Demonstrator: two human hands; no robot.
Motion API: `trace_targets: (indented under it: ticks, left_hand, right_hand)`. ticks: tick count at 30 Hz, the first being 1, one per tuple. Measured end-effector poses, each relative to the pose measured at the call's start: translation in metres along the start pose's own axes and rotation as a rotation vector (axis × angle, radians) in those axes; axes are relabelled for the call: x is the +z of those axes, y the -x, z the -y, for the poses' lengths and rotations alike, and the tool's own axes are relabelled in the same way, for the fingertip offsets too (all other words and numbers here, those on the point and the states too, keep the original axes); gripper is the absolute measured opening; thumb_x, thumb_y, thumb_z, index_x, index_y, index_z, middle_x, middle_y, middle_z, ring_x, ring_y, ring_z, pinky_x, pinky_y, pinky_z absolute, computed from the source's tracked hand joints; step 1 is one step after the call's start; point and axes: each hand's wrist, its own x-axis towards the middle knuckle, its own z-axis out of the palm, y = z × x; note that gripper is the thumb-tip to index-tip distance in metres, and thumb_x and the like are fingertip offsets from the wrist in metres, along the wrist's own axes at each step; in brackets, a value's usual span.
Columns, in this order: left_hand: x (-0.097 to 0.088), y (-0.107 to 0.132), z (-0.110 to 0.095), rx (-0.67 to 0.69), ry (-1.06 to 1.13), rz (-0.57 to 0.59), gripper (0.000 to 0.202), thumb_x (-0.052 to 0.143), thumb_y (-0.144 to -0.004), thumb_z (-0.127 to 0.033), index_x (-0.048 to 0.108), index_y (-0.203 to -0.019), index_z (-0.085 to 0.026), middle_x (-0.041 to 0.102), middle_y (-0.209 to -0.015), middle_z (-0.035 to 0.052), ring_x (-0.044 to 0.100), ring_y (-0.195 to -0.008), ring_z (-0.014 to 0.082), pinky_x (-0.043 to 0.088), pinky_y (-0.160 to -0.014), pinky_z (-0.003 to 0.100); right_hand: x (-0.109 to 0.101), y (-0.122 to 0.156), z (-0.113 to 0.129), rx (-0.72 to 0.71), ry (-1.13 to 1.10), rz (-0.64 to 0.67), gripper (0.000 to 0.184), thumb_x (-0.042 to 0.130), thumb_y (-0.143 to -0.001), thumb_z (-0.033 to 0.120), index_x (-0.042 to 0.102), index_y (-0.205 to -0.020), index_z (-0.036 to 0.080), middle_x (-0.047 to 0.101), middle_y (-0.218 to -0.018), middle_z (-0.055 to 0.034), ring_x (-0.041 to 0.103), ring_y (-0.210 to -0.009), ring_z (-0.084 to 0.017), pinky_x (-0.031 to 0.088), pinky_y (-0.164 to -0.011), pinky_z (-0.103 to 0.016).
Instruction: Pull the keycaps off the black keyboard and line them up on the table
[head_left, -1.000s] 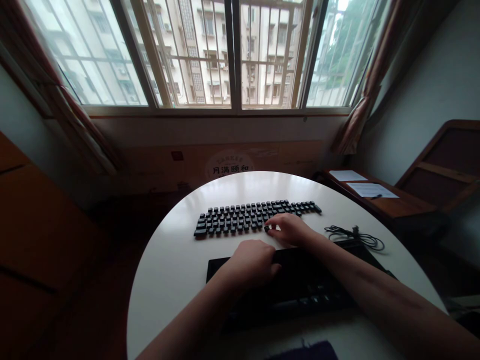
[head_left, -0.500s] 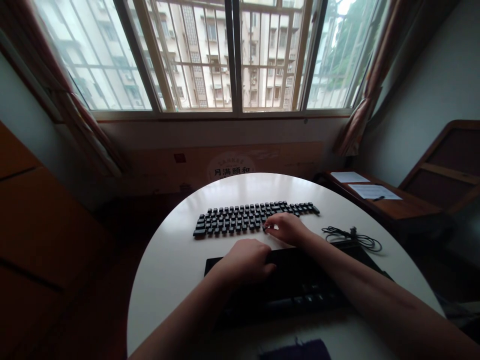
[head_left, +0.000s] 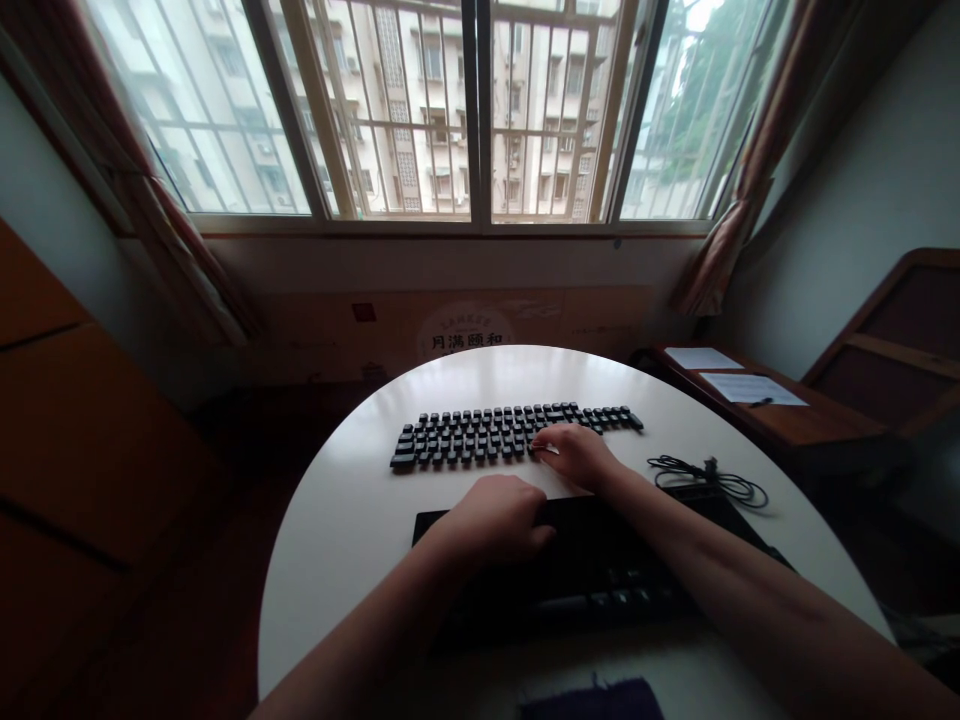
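Black keycaps (head_left: 466, 437) stand in rows on a round white table (head_left: 337, 560). Nearer me lies a dark keyboard (head_left: 592, 535), largely stripped of keycaps, with several still along its near side. My left hand (head_left: 501, 512) is curled over the keyboard's far edge, its thumb on top and its other fingers mostly hidden. My right hand (head_left: 577, 455) reaches past the keyboard to the nearest row of keycaps. Its thumb and forefinger are closed around a keycap at the row's right part, which the fingers partly cover.
A coiled black cable (head_left: 709, 480) lies right of the keyboard. A dark purple cloth (head_left: 592, 700) with frayed edges is at the near table edge. To the right, a wooden side table (head_left: 795, 425) holds papers (head_left: 754, 389) and a pen (head_left: 761, 402).
The view has shifted slightly, moving the scene a little to the right. Both hands keep nearly the same places, the right fingers still at the nearest keycap row.
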Motion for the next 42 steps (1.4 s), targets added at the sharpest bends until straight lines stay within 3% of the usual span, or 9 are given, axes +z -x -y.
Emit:
trace_targets:
  ticks: [22,27,31,34,37,42]
  left_hand:
    - [-0.002,0.001,-0.001,-0.002,-0.011,0.011,0.027,0.059,-0.084,-0.043,0.073,-0.087,-0.019,0.072,-0.082,0.0086,0.067,-0.078,0.0265,0.049,-0.069,0.033]
    - [-0.004,0.003,-0.001,0.000,-0.003,0.019,0.027,0.058,-0.085,-0.042,0.073,-0.087,-0.019,0.072,-0.082,0.0081,0.067,-0.077,0.0259,0.049,-0.068,0.033]
    - [-0.004,0.003,0.000,0.008,-0.004,0.011,0.026,0.059,-0.083,-0.040,0.072,-0.085,-0.018,0.072,-0.079,0.0076,0.066,-0.073,0.0258,0.047,-0.063,0.033]
    - [-0.006,0.004,0.000,-0.004,0.025,0.031,0.023,0.060,-0.083,-0.039,0.071,-0.083,-0.018,0.071,-0.078,0.0069,0.065,-0.069,0.0230,0.047,-0.062,0.032]
    - [-0.007,0.005,-0.001,-0.008,0.045,0.055,0.024,0.060,-0.084,-0.040,0.070,-0.082,-0.018,0.071,-0.078,0.0065,0.064,-0.067,0.0212,0.046,-0.061,0.031]
    - [-0.006,0.003,-0.001,-0.014,0.030,0.039,0.028,0.059,-0.085,-0.045,0.071,-0.085,-0.019,0.071,-0.079,0.0067,0.063,-0.069,0.0223,0.046,-0.060,0.031]
  right_hand:
    - [0.001,0.000,0.005,-0.009,-0.009,-0.018,0.016,0.064,-0.086,0.026,0.077,-0.096,0.026,0.077,-0.098,-0.0015,0.071,-0.094,-0.021,0.051,-0.083,-0.027]
    - [-0.001,0.002,0.007,-0.001,-0.012,-0.078,0.019,0.063,-0.087,0.025,0.074,-0.103,0.025,0.077,-0.098,-0.0025,0.071,-0.090,-0.021,0.051,-0.079,-0.027]
    - [-0.009,0.004,0.009,-0.017,-0.018,-0.162,0.025,0.051,-0.097,0.031,0.072,-0.108,0.022,0.075,-0.104,-0.0055,0.071,-0.093,-0.021,0.050,-0.082,-0.027]
    - [-0.029,0.005,0.019,-0.078,0.027,-0.226,0.031,0.044,-0.100,0.031,0.073,-0.106,0.020,0.075,-0.102,-0.0082,0.070,-0.090,-0.022,0.050,-0.080,-0.028]
    - [-0.067,0.008,0.041,-0.204,0.059,-0.238,0.035,0.043,-0.101,0.035,0.073,-0.107,0.019,0.074,-0.094,-0.0090,0.068,-0.079,-0.021,0.049,-0.073,-0.028]
    - [-0.139,0.037,0.083,-0.344,-0.230,-0.469,0.058,0.026,-0.104,0.053,0.074,-0.104,0.020,0.072,-0.099,-0.0101,0.066,-0.093,-0.022,0.050,-0.085,-0.035]
